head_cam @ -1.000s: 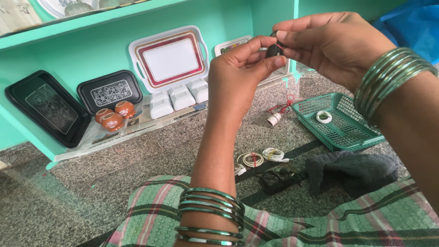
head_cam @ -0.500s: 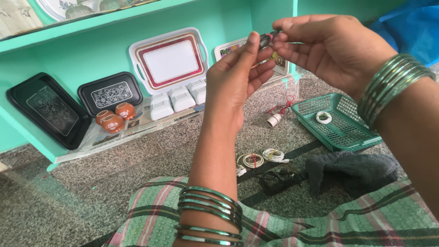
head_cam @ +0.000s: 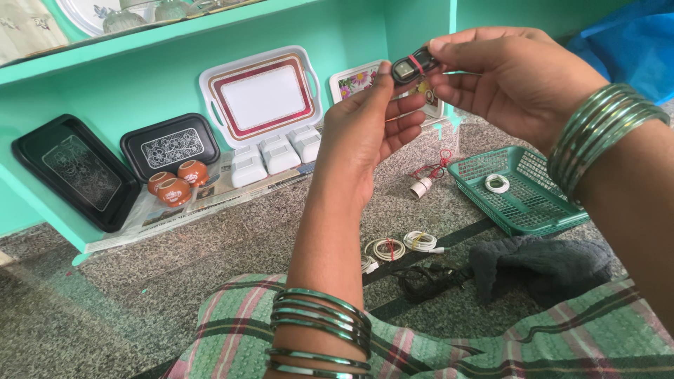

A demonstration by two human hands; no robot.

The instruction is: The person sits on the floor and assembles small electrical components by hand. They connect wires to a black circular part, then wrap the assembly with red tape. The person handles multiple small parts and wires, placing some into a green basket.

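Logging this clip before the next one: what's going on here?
A person seated on a speckled stone floor holds a small black part with a red band up between both hands. The left hand steadies it with the thumb and the right hand pinches it from the other side. Below lie white wire coils, a dark cloth and a green basket.

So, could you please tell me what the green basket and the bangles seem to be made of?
The basket looks like moulded plastic: even green colour, a regular grid of holes, dull sheen. The bangles look like glass or metal, which one I cannot tell: thin rigid green rings with bright, sharp highlights along their edges.
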